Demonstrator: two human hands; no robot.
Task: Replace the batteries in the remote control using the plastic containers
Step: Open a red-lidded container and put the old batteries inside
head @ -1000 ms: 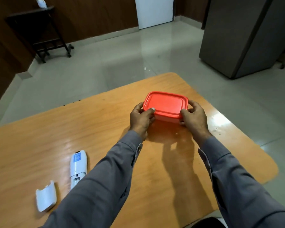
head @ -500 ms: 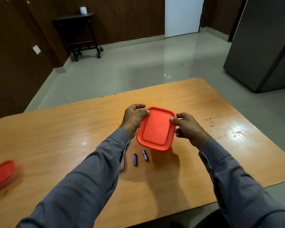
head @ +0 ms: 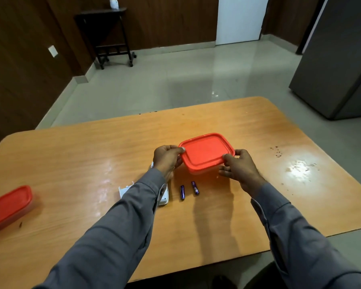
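Seen from the head: both grips clamped on the red-lidded container (head: 206,153), left hand (head: 167,158) pinching its left rim, right hand (head: 239,166) its right near corner, lid closed, tub at or just above the worktop (head: 92,153). Two loose batteries (head: 189,189) just near of the tub, long axes running near-to-far, roughly between the hands; remote control (head: 164,198) largely hidden under the left sleeve, so left hand likely nearer. Second red-lidded container (head: 8,205) well apart at far left.
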